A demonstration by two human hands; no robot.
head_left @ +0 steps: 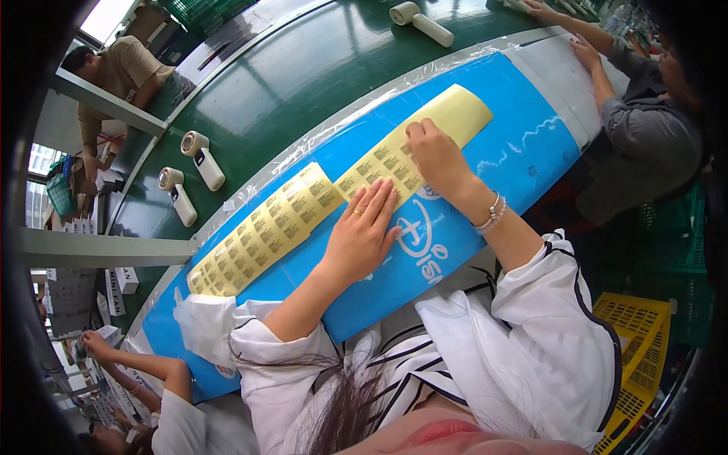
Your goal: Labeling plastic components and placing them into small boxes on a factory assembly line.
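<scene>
A long blue plastic-wrapped board (523, 144) lies across the edge of a green table (303, 76). Two yellow sticker sheets rest on it: one sheet (265, 227) to the left, another sheet (440, 129) to the right. My left hand (364, 227) lies flat on the blue board, fingers together, fingertips touching the lower edge of the right sheet. My right hand (436, 155) presses down on that same sheet, fingers curled at a sticker near its middle. A ring is on my left hand, and a bracelet (491, 216) circles my right wrist.
Two white handheld tools (201, 159) (178, 196) lie on the green table at left, another one (421, 23) at the top. A person in grey (644, 129) works at right, another person's arm (129, 360) at lower left, a third person (114, 72) across the table. A yellow crate (644, 349) stands at lower right.
</scene>
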